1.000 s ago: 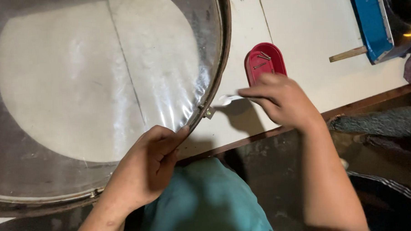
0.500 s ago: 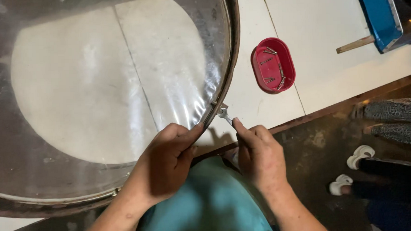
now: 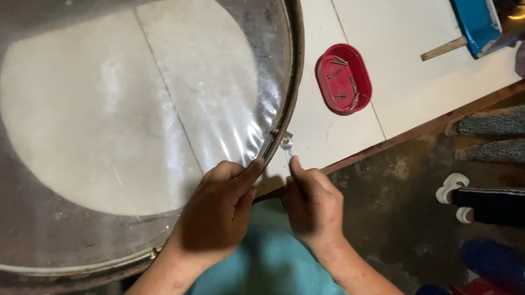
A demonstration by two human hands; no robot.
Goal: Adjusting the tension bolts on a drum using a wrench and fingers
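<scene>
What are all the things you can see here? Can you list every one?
drum with clear skin: one, see-through skin in a dark metal hoop, on the table, left.
small wrench: one, silvery, at the hoop's edge.
table: one, white top with brown edge.
dish: one, red oval, on the table right of the drum.
screws: several, grey, inside the dish.
box: one, blue, top right corner.
wooden stick: one, tan, beside the box.
shoes: white, on the dark floor, right.
left hand: pressing the drum's rim.
right hand: its grip around the wrench.
</scene>
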